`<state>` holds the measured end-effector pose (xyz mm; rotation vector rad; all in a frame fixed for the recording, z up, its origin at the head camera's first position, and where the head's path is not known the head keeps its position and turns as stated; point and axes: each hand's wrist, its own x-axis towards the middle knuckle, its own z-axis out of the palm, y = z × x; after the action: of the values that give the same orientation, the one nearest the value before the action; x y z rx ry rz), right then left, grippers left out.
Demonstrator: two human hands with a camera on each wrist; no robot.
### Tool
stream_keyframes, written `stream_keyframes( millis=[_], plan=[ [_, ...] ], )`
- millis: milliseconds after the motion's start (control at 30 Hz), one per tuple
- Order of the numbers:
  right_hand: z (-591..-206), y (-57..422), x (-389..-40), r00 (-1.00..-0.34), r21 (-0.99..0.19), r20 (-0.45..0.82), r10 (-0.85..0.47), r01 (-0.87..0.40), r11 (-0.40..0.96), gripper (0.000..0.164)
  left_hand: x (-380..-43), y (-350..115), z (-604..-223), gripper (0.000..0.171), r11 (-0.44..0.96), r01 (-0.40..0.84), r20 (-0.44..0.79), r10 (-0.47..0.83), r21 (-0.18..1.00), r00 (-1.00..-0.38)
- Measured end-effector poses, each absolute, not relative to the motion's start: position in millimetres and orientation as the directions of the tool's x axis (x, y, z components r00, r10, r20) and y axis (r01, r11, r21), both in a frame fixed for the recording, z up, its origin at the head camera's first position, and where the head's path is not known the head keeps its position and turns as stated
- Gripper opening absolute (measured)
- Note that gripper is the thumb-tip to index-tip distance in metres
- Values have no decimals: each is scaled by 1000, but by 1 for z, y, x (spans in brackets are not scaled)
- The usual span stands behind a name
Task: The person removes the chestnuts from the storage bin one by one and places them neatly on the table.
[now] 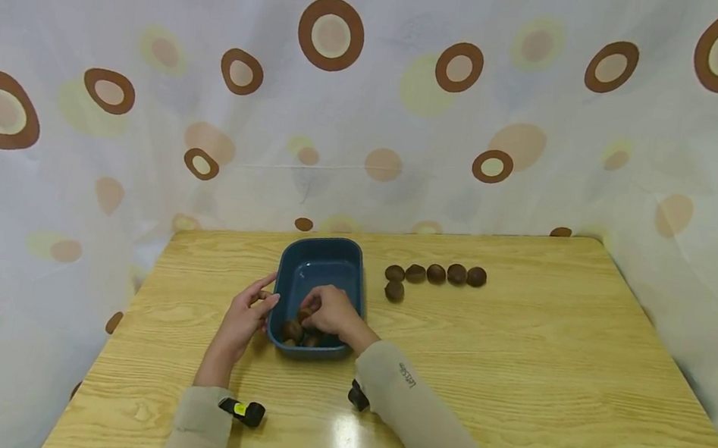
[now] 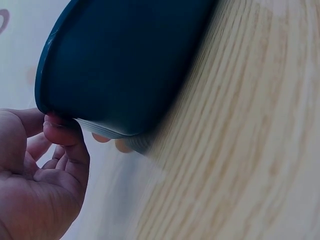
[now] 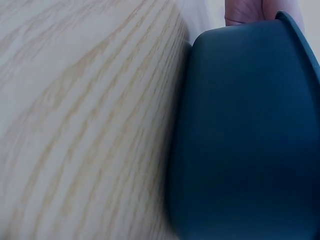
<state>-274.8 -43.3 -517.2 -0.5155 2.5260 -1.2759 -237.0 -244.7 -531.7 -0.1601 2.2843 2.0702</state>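
A deep blue rectangular container (image 1: 301,256) stands on the table, with several brown chestnuts (image 1: 292,331) in its near end. My right hand (image 1: 336,313) reaches down inside and pinches a chestnut (image 1: 304,314) between fingertips and thumb, partly covering it. At the container's left side, my left hand (image 1: 242,319) holds the rim, thumb on the edge and fingers along the outer wall. The left wrist view shows that hand (image 2: 45,175) right at the rim, fingers bent. Only the container's outer wall (image 3: 245,130) and part of the left hand appear in the right wrist view.
To the container's right, several chestnuts (image 1: 436,274) form a row, and a single chestnut (image 1: 394,291) sits just in front of its left end. A patterned curtain (image 1: 360,117) hangs behind the wooden table (image 1: 518,369) and along its sides.
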Motion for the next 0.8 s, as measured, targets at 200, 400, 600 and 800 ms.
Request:
stream_keyframes(
  millis=[200, 400, 600, 800],
  plan=[
    [-515, -42, -274, -914, -849, -52, -401, -171, 500, 24, -237, -244, -533, 49, 89, -116, -113, -39, 989, -993],
    [-511, -42, -274, -920, -883, -53, -388, -138, 449, 22, -237, -244, -531, 49, 102, -123, -120, -31, 987, -992],
    [-510, -41, -274, -923, -892, -38, -382, -140, 429, 22, -237, -243, -530, 49, 99, -131, -128, -30, 987, -991],
    [-505, -41, -272, -921, -917, 0, -390, -156, 367, 24, -238, -244, -531, 48, 115, -127, -124, -29, 985, -992]
  ],
)
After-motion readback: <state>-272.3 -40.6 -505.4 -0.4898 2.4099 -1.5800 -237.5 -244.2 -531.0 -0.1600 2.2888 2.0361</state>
